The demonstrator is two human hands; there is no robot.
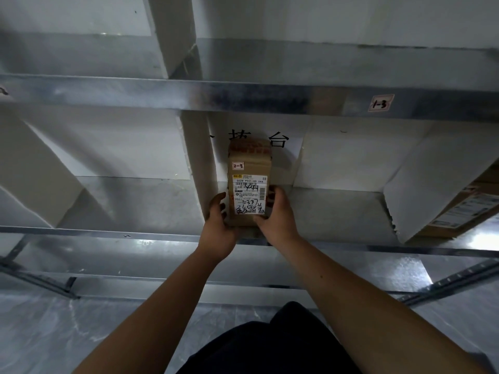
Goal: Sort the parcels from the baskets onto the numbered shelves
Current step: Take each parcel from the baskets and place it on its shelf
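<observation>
The parcel (249, 182) sits on the middle shelf (151, 206), between both hands; another box (459, 211) lies far right.

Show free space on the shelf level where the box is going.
Bare shelf lies left of the box, past the white post, and right of it up to the white divider. Beyond the divider, another carton crowds the corner.

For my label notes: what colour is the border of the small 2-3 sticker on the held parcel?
Red, around a pale sticker, seen in the head view.

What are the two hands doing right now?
Left hand: gripping the left side of the box.
Right hand: gripping the box's right side.
</observation>
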